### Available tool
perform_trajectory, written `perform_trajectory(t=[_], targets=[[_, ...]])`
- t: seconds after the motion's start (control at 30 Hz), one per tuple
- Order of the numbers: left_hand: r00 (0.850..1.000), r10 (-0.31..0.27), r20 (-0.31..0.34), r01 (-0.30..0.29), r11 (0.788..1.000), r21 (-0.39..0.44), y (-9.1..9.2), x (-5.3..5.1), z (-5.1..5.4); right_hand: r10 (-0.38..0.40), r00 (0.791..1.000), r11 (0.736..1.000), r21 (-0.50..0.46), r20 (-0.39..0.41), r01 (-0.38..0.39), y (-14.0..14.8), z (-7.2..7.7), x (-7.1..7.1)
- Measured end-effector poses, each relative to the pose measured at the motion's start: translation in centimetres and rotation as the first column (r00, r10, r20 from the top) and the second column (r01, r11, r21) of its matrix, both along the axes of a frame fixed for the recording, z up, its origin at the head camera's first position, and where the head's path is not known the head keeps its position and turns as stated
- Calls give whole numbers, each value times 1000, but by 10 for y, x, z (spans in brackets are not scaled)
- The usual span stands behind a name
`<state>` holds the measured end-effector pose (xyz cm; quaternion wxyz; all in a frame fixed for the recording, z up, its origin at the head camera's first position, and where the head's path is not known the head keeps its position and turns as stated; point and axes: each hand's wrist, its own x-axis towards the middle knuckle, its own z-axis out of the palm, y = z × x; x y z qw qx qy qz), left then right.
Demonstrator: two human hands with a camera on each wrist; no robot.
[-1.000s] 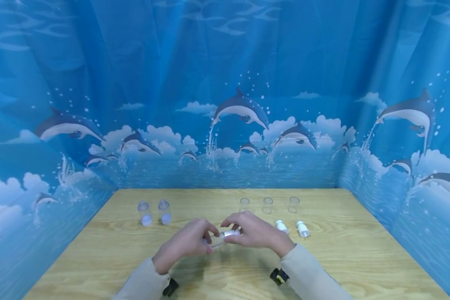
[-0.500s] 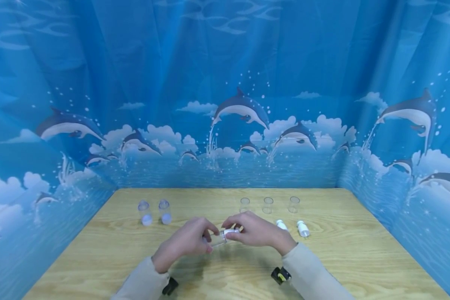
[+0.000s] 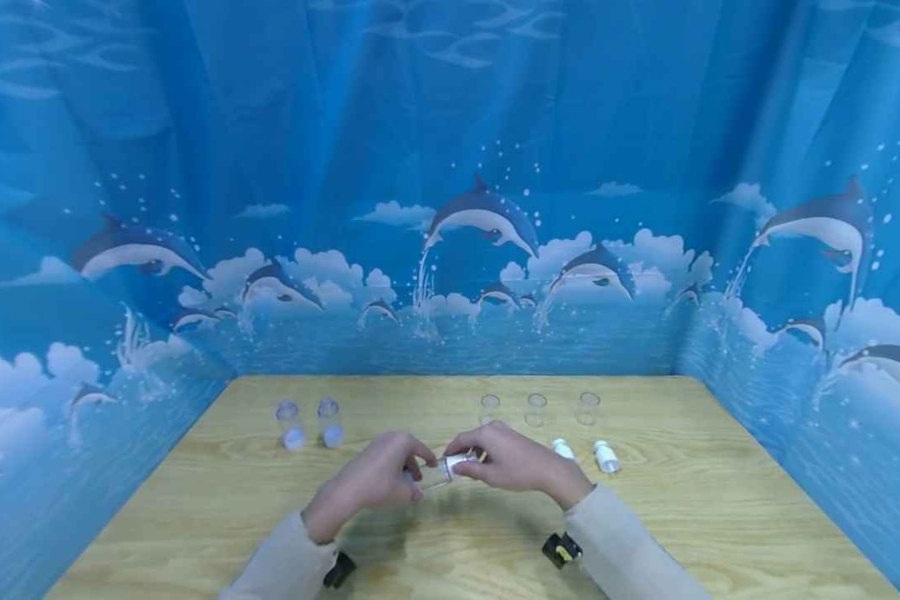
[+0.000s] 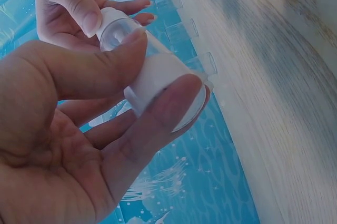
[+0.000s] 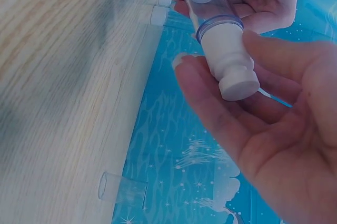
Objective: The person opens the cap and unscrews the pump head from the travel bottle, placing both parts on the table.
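Note:
Over the middle of the table, my left hand (image 3: 375,477) grips a clear bottle (image 3: 432,477) by its lower end, thumb on one side and fingers on the other. The bottle lies tilted, and a white disc-like piece shows inside its bottom in the left wrist view. My right hand (image 3: 517,458) holds the white pump head (image 5: 226,50) between thumb and fingers. In the right wrist view its collar sits against the bottle's purplish rim. Whether it is fully seated, I cannot tell.
Two clear bottles with white bottoms, one bottle (image 3: 290,427) beside another bottle (image 3: 330,423), stand at the back left. Three clear covers, among them a middle cover (image 3: 536,410), stand at the back right. Two white pump heads, including the right pump head (image 3: 607,457), lie before them.
The white pump head has shifted and turned slightly against the bottle's mouth, with my right fingers changing position a little on it. My left hand keeps its hold nearly still.

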<state>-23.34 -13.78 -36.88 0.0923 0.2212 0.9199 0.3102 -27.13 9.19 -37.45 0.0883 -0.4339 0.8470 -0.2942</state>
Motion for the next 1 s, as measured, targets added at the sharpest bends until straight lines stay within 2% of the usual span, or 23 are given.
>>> perform_trajectory(t=[0.13, 0.47, 1.0], targets=[[1000, -5, -3, 5, 1000, 11, 0, 0, 1, -6, 1000, 1000, -17, 12, 6, -1, 0, 0], [1000, -11, -7, 12, 1000, 29, -1, 0, -1, -33, 998, 999, -29, -48, 31, -1, 1, 1], [1000, -21, -16, 21, 1000, 21, 0, -1, -3, -32, 999, 998, -47, -42, 30, -1, 1, 1]])
